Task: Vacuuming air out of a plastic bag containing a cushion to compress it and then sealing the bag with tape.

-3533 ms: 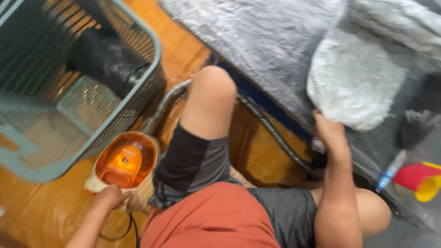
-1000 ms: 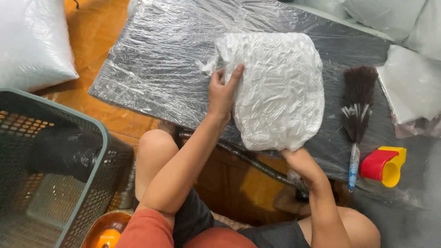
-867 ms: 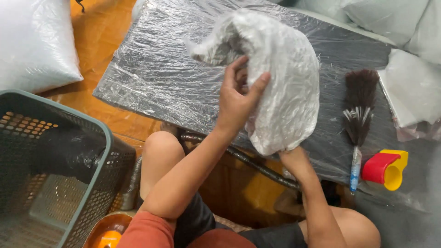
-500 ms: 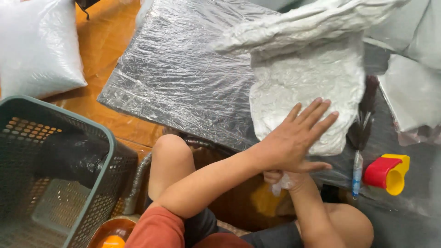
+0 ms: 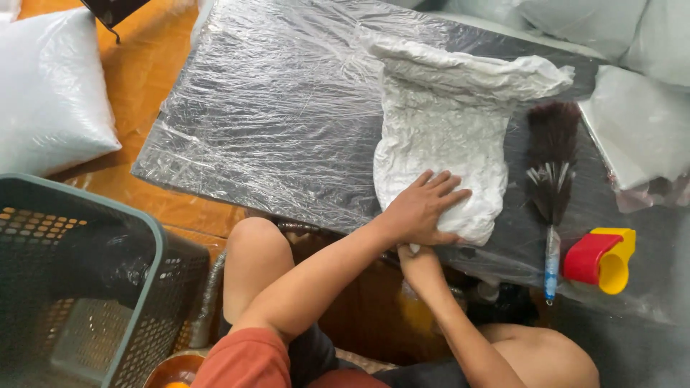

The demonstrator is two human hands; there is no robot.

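On the low board [image 5: 273, 136] wrapped in clear plastic film lies a white, crinkled bag-like bundle [image 5: 445, 136], its far end folded back into a thick roll. Left hand [image 5: 424, 208]: open, fingers spread, palm pressed flat on the near end of the bundle. Right hand [image 5: 415, 253]: sits directly beneath the left at the bundle's near edge and is largely covered by it; it seems to pinch the edge, but whether it is closed cannot be told from this view. Just right of the bundle, not touching it, a dark feather duster [image 5: 552, 165] lies lengthwise with its blue handle pointing toward the person. Near the handle's tip stands a red and yellow plastic object [image 5: 602, 257]. A grey-green perforated basket [image 5: 79, 287] stands at lower left on the wooden floor [image 5: 144, 79]. A white filled sack [image 5: 50, 100] rests at upper left, well apart from the bundle. More white sacks [image 5: 632, 108] crowd the upper right corner.
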